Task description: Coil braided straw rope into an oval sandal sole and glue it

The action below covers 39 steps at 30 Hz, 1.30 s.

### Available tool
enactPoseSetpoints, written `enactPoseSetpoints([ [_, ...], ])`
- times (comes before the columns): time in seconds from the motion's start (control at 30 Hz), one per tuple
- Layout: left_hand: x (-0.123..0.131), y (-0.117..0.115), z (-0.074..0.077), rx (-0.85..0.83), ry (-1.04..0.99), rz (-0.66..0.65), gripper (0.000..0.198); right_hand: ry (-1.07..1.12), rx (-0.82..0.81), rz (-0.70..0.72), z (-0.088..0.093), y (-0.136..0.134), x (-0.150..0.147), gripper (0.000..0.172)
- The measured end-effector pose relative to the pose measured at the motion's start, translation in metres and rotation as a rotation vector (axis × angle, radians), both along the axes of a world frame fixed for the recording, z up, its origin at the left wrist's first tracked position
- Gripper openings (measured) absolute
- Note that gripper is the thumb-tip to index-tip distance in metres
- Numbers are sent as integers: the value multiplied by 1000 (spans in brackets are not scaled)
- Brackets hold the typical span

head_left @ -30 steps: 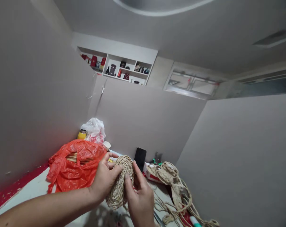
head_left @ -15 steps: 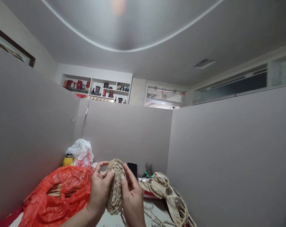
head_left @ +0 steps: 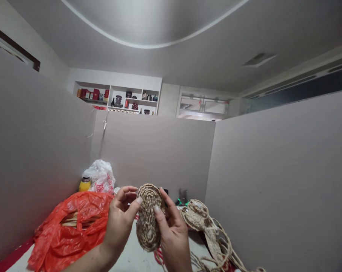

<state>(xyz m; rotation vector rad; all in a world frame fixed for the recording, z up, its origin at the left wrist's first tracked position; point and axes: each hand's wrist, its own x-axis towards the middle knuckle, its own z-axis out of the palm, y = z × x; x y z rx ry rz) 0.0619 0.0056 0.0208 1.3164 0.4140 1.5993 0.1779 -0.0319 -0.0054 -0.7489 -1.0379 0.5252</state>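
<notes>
Both hands hold up an oval coiled mat of braided straw (head_left: 147, 217) above the table, its face turned towards me. My left hand (head_left: 120, 223) grips its left edge with thumb and fingers curled. On the mat's right side my right hand (head_left: 172, 234) pinches it, fingertips pressed on the braid. A loose tail of braid hangs below the mat.
A red plastic bag (head_left: 66, 230) holding straw strips lies at the left. Behind it are a white plastic bag (head_left: 100, 177) and a yellow bottle (head_left: 84, 184). A heap of braided straw cord (head_left: 205, 226) lies at the right. Grey partition walls enclose the table.
The view has swung upward and then steadied. Both hands kept hold of the mat and turned it a little; my left fingers have spread slightly.
</notes>
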Motion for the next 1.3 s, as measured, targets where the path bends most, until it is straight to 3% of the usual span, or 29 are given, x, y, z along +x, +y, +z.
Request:
enactPoseSetpoints([
  [0.1,-11,-3,9,-7,-18,16,24,-11,-6,81,6,-9,2,46],
  [0.37,-31,-6,22,-24,138,-161,16,-68,-80,277,17,-26,-4,64],
  [0.57,-35,-8,25,-66,147,-191,16,-332,-69,184,17,-26,5,40],
  [0.7,-38,-6,28,-60,206,-211,12,-469,-37,246,20,-28,11,28],
  [0.87,-40,-6,30,-42,289,-184,12,-607,-5,259,23,-29,11,27],
  [1.07,-40,-9,27,-84,301,-184,21,-725,9,130,23,-35,13,31],
  [1.3,-36,-19,28,1,278,-35,21,-676,18,118,26,-35,13,32],
])
